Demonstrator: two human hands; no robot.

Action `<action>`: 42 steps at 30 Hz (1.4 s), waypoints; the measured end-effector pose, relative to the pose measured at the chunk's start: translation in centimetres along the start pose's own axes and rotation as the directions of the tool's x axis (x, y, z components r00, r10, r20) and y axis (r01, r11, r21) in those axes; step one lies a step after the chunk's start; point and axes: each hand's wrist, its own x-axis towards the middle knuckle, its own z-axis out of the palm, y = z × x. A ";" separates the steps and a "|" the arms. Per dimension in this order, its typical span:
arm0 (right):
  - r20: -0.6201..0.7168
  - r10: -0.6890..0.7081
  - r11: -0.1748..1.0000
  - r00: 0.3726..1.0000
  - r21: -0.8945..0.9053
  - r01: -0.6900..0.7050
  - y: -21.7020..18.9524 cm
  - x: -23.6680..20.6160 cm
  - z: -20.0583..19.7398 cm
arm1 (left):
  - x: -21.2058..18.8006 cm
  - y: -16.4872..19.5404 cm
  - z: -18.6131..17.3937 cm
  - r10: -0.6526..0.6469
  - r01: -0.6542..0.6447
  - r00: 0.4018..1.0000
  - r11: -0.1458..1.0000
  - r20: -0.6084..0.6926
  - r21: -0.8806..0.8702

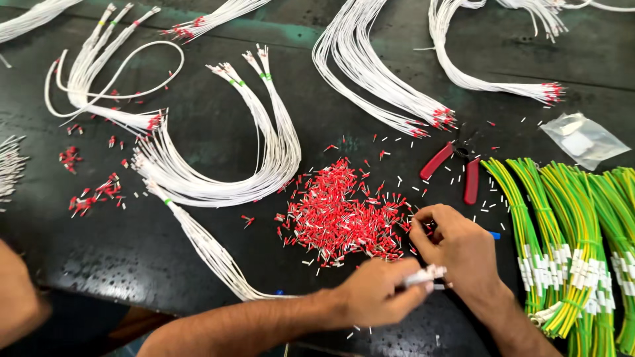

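Near the table's front edge, left hand fingers pinched on white wire ends, right hand fingers curled beside red ferrule pile.

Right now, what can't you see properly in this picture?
Head view only:
- Ends of the thin white wires in the left hand: blurred, and the fingers cover part.
- What the right hand pinches at the pile of small red ferrules: hidden by its fingertips.
- Green-and-yellow striped wire bundles: cut off at the right and bottom edges.
- Clear plastic bag: contents too small.
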 end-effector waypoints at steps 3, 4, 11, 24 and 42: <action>-0.031 -0.200 0.980 0.979 -0.010 0.200 -0.6 0.1 -0.5 | 1.4 -0.3 -1.5 0.051 -0.058 0.985 0.998 -0.166 -0.038; -0.071 -0.309 0.950 0.948 -0.065 0.305 -0.7 0.2 -0.6 | 1.9 -0.4 -2.2 0.072 -0.091 0.967 0.994 -0.243 -0.068; -0.052 -0.857 0.508 0.512 0.077 0.858 -2.0 -4.4 -0.7 | 1.0 1.4 -9.0 -0.064 -0.205 0.810 0.900 -0.582 -0.385; 0.311 -0.882 0.416 0.355 0.160 0.895 -7.2 -15.4 7.9 | -10.5 3.4 -11.9 -0.226 -0.143 0.803 0.825 -0.552 -0.546; 0.754 -0.263 0.353 0.602 0.656 -0.667 -13.8 -9.5 13.9 | -16.3 7.6 -10.9 0.305 -0.154 0.794 0.938 -0.526 0.312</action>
